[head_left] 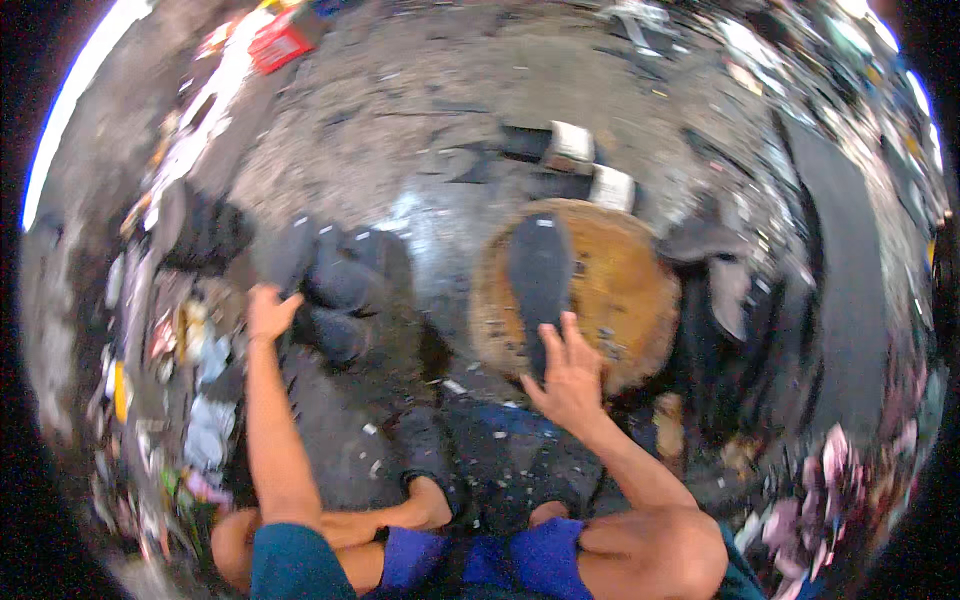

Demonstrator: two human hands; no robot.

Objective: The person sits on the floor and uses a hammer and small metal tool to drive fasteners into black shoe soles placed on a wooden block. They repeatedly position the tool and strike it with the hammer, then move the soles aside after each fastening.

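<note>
A black shoe sole lies lengthwise on a round wooden block in front of me. My right hand is over the sole's near end, fingers spread, with the fingertips at its edge. To the left, several dark soles are stacked in overlapping piles on the ground. My left hand is beside the left edge of these piles, its thumb apart from the fingers. Nothing shows between them, though blur softens the fingertips.
Dark sheet material and cut black pieces lie right of the block. Behind it are two dark pieces with whitish ends. A red box stands far left. Scraps litter both sides.
</note>
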